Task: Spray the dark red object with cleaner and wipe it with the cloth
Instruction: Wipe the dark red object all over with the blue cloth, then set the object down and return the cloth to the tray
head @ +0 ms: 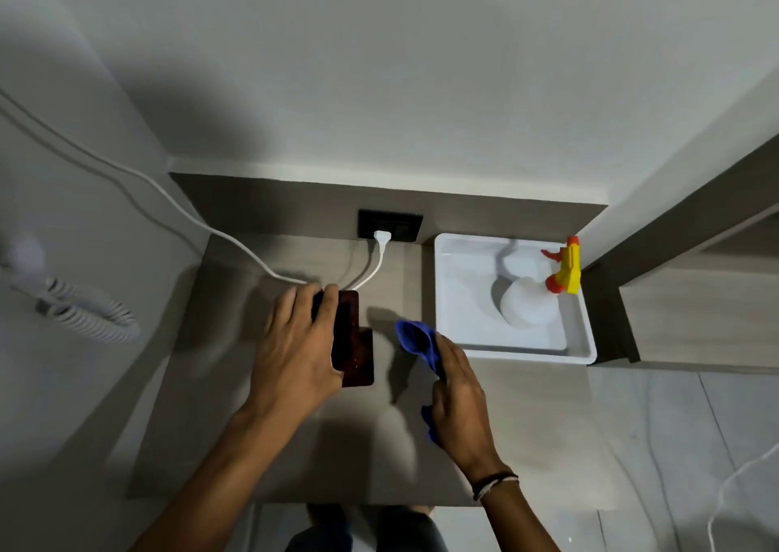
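The dark red object (354,341), flat and stepped in outline, lies on the grey counter (295,446) near its middle. My left hand (295,341) rests over its left side, fingers curled around its far edge. To its right, my right hand (457,400) grips a blue cloth (415,338), which sticks out above the fingers and hangs clear of the counter, apart from the red object. The spray bottle (531,305), white with a yellow and orange trigger head, lies tilted inside the white tub (447,282) at the right.
A black wall socket (390,225) behind the counter holds a white plug, and two white cables (236,239) run across the counter's back to the left. A coiled white cord (84,315) hangs on the left wall. A wooden ledge borders the tub's right side.
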A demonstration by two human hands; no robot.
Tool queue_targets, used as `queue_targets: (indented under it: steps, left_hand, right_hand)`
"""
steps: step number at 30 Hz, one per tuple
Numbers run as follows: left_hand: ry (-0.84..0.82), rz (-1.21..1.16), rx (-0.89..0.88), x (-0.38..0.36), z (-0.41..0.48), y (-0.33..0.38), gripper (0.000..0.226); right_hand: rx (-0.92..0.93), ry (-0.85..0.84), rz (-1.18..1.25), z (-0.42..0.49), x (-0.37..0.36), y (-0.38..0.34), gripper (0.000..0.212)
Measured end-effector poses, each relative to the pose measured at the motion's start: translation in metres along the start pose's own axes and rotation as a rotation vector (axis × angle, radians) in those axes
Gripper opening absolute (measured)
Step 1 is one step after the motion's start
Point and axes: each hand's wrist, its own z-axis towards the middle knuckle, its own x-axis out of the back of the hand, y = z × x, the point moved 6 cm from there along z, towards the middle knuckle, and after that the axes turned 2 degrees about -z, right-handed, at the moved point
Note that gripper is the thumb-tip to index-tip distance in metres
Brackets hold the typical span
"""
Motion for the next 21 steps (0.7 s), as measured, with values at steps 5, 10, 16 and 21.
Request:
queue_targets:
  steps: [5, 10, 16, 21]
  left_hand:
    - [0.007, 0.023, -0.028, -0.008, 0.005, 0.020, 0.112]
    - [-0.004, -0.032, 0.007, -0.014, 0.007, 0.023, 0.110]
    - [-0.027, 0.002, -0.012, -0.024, 0.009, 0.023, 0.129]
    - [0.041, -0.043, -0.027, -0.023, 0.010, 0.029, 0.115]
  right_hand:
    - [0.020, 0.029, 0.053, 0.021, 0.035, 0.002, 0.070]
    - [0.086, 0.192, 0.070, 0.062, 0.084, -0.009, 0.066]
    - [0.061, 0.151, -0.186, 0.128, 0.079, 0.012, 0.081]
    - [0.101, -0.389, -0.716, 0.154, -0.003, 0.062, 0.098]
